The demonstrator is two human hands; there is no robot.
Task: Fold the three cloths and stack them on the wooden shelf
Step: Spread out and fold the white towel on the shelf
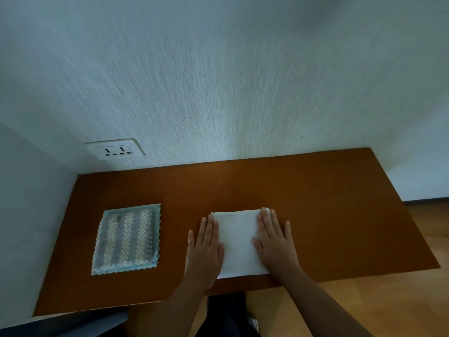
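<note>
A folded white cloth point(239, 242) lies flat near the front edge of the brown wooden shelf point(328, 215). My left hand point(205, 246) rests flat on its left edge with straight fingers. My right hand point(273, 239) presses flat on its right edge, fingers also straight. To the left on the shelf sits a stack of two folded cloths: a grey and cream zigzag-patterned cloth point(126, 237) on top of a pale blue cloth point(157, 229) whose scalloped border shows around it.
The shelf stands in a corner, with white textured walls behind and to the left. A wall socket point(115, 149) sits above the shelf's back left. Wooden floor point(401, 300) shows to the right and below. My dark trousers show below the shelf edge.
</note>
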